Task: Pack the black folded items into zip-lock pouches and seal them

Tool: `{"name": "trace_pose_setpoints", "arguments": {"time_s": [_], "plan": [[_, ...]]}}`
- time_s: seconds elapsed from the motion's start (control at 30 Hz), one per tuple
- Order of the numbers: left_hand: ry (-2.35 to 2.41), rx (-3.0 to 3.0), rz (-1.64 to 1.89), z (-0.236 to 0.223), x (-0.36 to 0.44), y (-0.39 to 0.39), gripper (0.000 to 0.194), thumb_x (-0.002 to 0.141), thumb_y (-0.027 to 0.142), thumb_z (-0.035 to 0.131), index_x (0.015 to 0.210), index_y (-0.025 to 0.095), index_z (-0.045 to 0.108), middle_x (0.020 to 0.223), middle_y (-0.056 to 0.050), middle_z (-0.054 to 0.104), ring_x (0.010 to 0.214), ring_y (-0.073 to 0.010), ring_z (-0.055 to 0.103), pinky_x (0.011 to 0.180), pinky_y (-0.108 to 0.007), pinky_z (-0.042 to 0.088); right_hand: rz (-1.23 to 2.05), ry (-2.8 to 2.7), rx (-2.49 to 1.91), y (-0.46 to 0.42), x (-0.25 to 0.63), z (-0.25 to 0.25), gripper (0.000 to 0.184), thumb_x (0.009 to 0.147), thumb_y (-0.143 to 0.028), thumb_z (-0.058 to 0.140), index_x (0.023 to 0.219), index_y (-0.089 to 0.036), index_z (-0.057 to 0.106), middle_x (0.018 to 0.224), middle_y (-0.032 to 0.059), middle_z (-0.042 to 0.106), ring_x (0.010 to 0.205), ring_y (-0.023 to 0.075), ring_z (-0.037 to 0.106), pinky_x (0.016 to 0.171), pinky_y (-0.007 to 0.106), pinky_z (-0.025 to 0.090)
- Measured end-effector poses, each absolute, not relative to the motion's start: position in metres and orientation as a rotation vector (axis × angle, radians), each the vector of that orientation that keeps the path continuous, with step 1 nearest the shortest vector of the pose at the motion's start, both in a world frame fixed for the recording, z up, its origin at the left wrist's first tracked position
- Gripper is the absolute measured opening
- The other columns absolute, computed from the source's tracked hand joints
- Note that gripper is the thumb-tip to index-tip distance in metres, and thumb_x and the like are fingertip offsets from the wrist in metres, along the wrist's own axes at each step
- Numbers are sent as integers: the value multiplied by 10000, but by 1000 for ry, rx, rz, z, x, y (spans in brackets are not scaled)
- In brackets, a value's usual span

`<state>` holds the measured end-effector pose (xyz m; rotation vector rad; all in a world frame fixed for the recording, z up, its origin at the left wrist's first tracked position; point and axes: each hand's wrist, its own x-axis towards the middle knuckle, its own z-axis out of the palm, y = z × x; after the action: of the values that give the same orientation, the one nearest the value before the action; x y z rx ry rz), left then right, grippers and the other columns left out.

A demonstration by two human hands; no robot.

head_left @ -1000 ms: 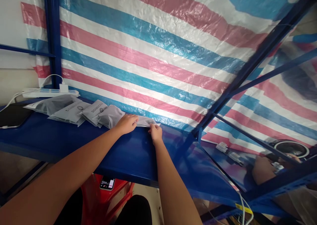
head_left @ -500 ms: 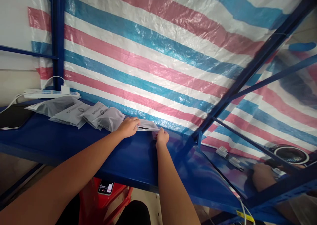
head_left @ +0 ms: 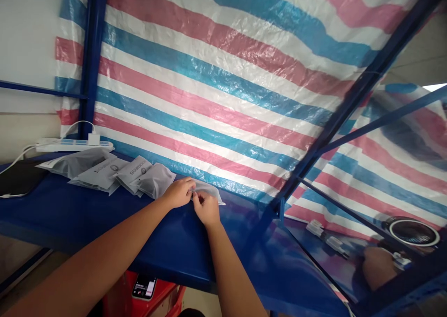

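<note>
Since a second ago, right hand (head_left: 206,208) has slid toward nine o'clock, meeting left hand (head_left: 179,192); both pinch the flat grey plastic pouch (head_left: 208,191), steadying its edge on the blue shelf (head_left: 87,210).

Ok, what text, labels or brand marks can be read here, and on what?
Third grey pouch from the left: a dark printed word with a round logo, seen upside down, too blurred to spell.
Second grey pouch: small dark print with a logo, too blurred to read.
Phone under the shelf: lit screen, too small to read.
Pouch both hands touch: no print visible.
Power strip: nothing readable.
</note>
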<state>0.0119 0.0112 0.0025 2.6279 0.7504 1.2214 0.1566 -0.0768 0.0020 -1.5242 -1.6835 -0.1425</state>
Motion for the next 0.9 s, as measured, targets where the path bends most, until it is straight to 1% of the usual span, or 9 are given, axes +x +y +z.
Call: {"name": "trace_pose_setpoints", "arguments": {"time_s": [0.1,0.17,0.23,0.3,0.37,0.5,0.63,0.77,0.9], "plan": [[751,2612,1227,1,12,13,216,802,78,520,928,226,616,978,-37,647,791,-184,624,667,-303,450,-265,-1746,-1513,-79,155,4,379,958,-346,511,626,-221,645,645,45,659,626,195,593,640,287,396],[746,2597,1230,0,13,14,214,806,83,525,936,227,616,975,-36,645,811,-187,630,676,-298,460,-310,-1789,-1476,-80,153,7,349,965,-314,499,692,-224,698,728,63,710,746,224,655,749,305,456],[740,2572,1247,-1,14,15,233,816,71,502,945,228,617,994,-38,646,831,-184,635,699,-292,475,-310,-1827,-1445,-79,153,7,311,964,-258,475,820,-222,748,853,75,750,889,243,686,879,327,479],[729,2549,1276,-1,15,15,266,831,55,469,966,227,620,1025,-42,645,847,-178,637,732,-289,491,-297,-1815,-1479,-76,154,4,312,945,-199,454,1005,-202,760,1008,97,759,1008,255,683,958,347,479],[712,2543,1294,-1,17,15,284,848,52,453,991,226,625,1045,-47,646,849,-174,638,758,-288,501,-300,-1766,-1571,-71,159,-2,365,914,-162,457,1164,-167,724,1133,135,736,1105,281,657,999,380,478],[708,2565,1284,1,18,13,287,861,56,446,998,224,634,1042,-53,651,802,-169,633,727,-286,497,-331,-1682,-1713,-62,169,-15,440,878,-168,502,1288,-111,652,1252,195,676,1229,339,587,1064,459,447],[689,2567,1277,6,19,7,300,810,44,460,971,220,643,999,-46,654,745,-162,613,681,-287,474,-324,-1578,-1809,-59,175,-22,505,830,-182,557,1321,-78,616,1252,226,653,1218,368,579,1047,479,461],[672,2554,1282,11,22,-6,257,731,51,500,865,218,642,841,-21,646,690,-167,582,632,-295,434,-348,-1506,-1794,-57,177,-25,504,800,-205,587,1289,-89,635,1197,224,646,1186,369,584,1036,488,472],[602,2484,1243,11,25,-8,181,752,114,554,836,224,671,672,13,620,615,-159,562,599,-287,420,-288,-1405,-1793,-59,178,-21,456,786,-235,599,1204,-74,688,1167,241,638,1135,371,616,985,473,509]]}}
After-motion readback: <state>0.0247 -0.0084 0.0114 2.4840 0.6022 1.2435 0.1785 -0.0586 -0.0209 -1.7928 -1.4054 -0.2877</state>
